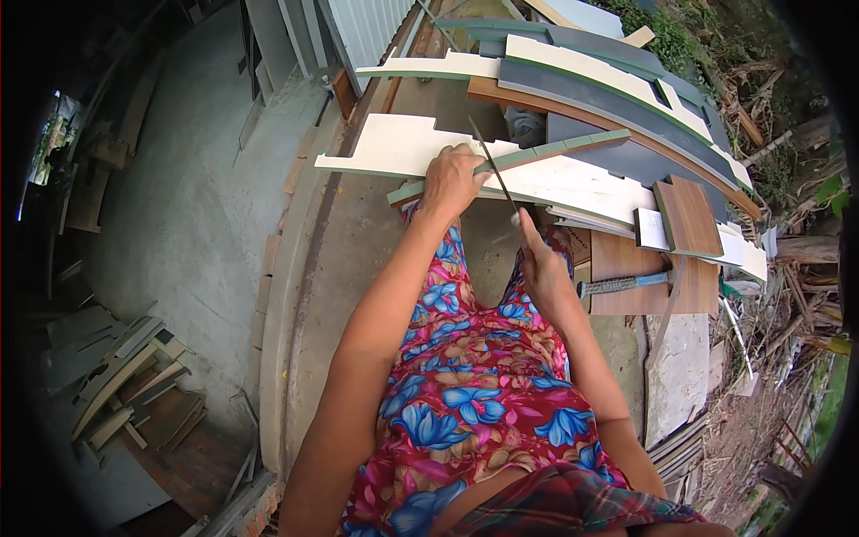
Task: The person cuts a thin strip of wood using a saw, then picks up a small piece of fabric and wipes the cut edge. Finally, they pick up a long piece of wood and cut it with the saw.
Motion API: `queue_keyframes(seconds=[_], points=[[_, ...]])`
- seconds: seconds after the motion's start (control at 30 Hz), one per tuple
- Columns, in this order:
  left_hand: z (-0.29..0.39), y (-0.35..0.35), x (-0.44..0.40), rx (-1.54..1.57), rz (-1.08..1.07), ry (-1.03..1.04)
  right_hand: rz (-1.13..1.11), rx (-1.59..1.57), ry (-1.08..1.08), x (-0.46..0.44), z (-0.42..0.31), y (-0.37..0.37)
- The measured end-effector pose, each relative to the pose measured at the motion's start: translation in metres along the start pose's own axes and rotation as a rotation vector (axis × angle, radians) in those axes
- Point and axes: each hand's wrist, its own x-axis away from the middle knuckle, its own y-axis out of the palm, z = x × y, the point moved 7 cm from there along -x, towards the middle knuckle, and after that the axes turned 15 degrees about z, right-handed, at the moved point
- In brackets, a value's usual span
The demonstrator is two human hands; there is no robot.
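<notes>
My left hand point(455, 179) presses down on a narrow green-edged strip point(559, 147), its fingers bent round the strip's edge. The strip lies slantwise across a long cream board point(394, 148) with notches cut in it. In my right hand point(539, 259) is the near end of a long thin dark blade point(494, 168), which crosses the strip just right of my left fingers. The blade's handle is mostly hidden by my right hand. A brown wood-grain piece point(687, 215) rests on the cream board's right part.
A hammer with a blue-grey grip point(617, 285) lies on a brown panel point(626, 251) right of my right hand. Beyond are stacked dark and cream boards point(591, 72). Offcuts point(134, 385) lie at the lower left, and plants and debris at the right.
</notes>
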Motion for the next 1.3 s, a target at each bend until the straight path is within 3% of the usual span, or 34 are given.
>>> queue_keyframes(seconds=[0.2,0.27,0.37,0.5,0.53,0.6,0.8,0.9,1.0,1.1,1.2,1.3], points=[[-0.001,0.000,-0.001,-0.026,-0.008,-0.008,0.079,0.032,-0.112,-0.062,0.004,0.041],[-0.001,0.001,-0.001,-0.022,-0.007,-0.012,0.113,0.011,-0.127,-0.052,0.004,0.038],[-0.002,0.002,0.000,-0.002,0.005,-0.020,-0.049,0.060,0.077,-0.007,0.001,0.019],[-0.004,0.003,-0.003,0.007,0.009,0.006,0.060,-0.007,-0.089,0.035,-0.002,-0.006],[-0.004,0.003,-0.001,0.009,0.003,0.019,0.014,0.004,-0.035,0.033,-0.004,-0.006],[-0.004,0.004,0.000,0.009,0.015,0.023,-0.068,0.024,0.057,0.006,-0.009,-0.002],[-0.001,0.000,-0.002,-0.030,-0.004,-0.012,-0.006,0.072,-0.020,-0.071,0.002,0.045],[0.000,0.000,-0.001,-0.016,0.002,-0.027,0.066,0.072,-0.082,-0.048,0.009,0.040],[-0.003,0.001,0.000,0.001,0.010,-0.031,-0.021,0.000,0.044,0.003,0.001,0.013],[-0.002,0.002,-0.003,-0.008,0.003,-0.013,0.085,-0.016,-0.146,0.028,-0.003,-0.004],[-0.003,0.002,-0.001,-0.001,-0.001,-0.013,-0.017,-0.015,-0.004,0.006,-0.004,0.000],[-0.003,0.003,-0.003,0.002,-0.008,-0.002,-0.012,0.069,-0.012,-0.046,0.002,0.027]])
